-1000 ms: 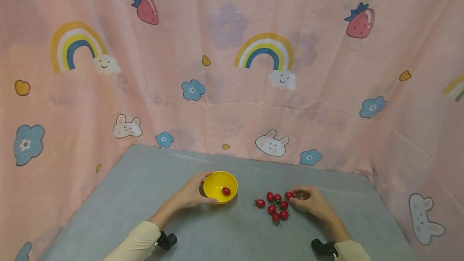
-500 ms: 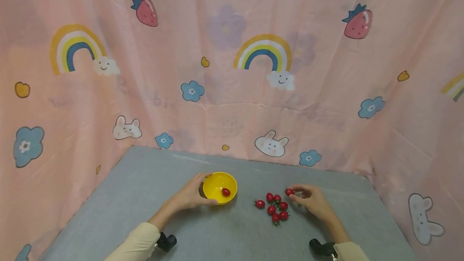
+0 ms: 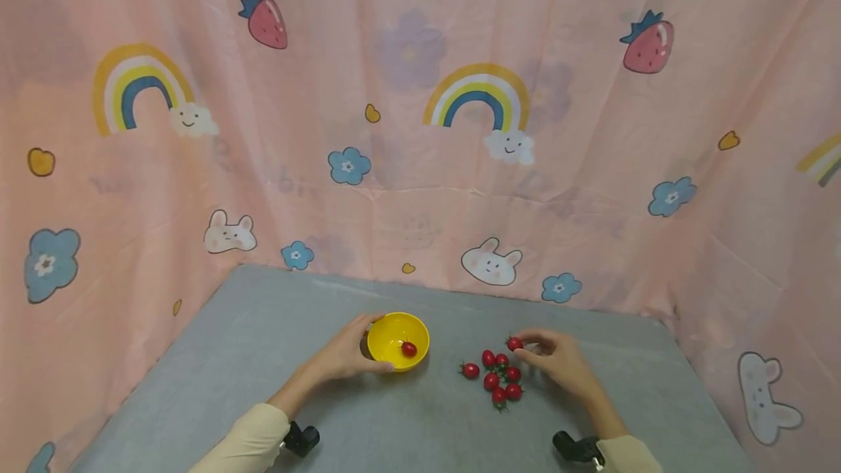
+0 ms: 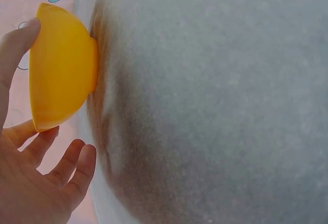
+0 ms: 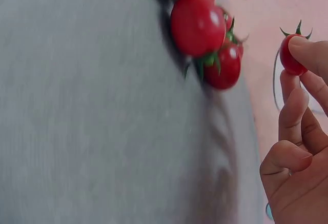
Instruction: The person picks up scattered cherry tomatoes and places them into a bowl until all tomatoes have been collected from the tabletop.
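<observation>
On the grey table [image 3: 420, 436], before a pink printed curtain [image 3: 407, 192], loose cherry tomatoes [image 3: 491, 382] lie between the right hand [image 3: 561, 363] and the yellow bowl [image 3: 385, 338], which holds one tomato [image 3: 409, 350]. The left hand [image 3: 348, 352] grips the bowl's side; the right thumb and fingers pinch another tomato [image 3: 514, 343], nearer the bowl than a second ago.

And here it was, a makeshift curtained-off work nook! Pink cloth [image 3: 315, 93], splashed with rainbows [image 3: 476, 86], strawberries [image 3: 266, 22] and rabbits [image 3: 491, 266], walled three sides of a grey table [image 3: 420, 429]; the wider room was hidden.
</observation>
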{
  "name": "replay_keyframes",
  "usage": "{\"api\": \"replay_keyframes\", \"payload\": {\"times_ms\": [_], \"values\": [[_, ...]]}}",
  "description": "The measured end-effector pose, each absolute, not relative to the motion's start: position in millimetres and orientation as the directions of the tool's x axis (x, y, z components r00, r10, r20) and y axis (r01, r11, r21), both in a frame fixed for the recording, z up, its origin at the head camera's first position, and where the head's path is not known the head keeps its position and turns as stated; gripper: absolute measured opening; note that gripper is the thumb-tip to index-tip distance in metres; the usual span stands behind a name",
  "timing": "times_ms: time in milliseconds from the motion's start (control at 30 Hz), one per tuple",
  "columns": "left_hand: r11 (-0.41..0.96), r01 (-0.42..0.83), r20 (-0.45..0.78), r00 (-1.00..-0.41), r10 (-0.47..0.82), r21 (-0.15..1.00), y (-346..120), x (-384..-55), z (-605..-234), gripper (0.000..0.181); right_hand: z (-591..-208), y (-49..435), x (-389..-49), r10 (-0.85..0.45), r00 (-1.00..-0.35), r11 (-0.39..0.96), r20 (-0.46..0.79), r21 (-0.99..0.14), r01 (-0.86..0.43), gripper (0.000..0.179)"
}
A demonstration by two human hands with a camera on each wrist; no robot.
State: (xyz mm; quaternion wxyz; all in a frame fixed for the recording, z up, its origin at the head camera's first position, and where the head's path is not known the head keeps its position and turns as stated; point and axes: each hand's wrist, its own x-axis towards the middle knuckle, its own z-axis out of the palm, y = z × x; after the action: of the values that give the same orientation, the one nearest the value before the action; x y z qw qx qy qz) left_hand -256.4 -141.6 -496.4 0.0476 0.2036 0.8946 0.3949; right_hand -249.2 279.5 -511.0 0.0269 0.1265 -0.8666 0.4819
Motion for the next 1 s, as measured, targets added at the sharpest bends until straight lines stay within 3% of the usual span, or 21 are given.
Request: {"api": "replay_keyframes", "payload": {"times_ms": [433, 1000], "values": [[0.615, 0.329, 0.075, -0.913, 0.401, 0.717, -141.9, -256.2, -496.0, 0.092, -498.2, 250.8, -255.3, -0.307, -0.913, 0.378, 0.27, -0.846, -0.377, 0.023], [0.615, 0.33, 0.068, -0.91, 0.409, 0.716, -142.3, -255.5, -495.6, 0.092, -494.1, 204.8, -260.6, -0.324, -0.911, 0.358, 0.254, -0.859, -0.367, 0.023]]}}
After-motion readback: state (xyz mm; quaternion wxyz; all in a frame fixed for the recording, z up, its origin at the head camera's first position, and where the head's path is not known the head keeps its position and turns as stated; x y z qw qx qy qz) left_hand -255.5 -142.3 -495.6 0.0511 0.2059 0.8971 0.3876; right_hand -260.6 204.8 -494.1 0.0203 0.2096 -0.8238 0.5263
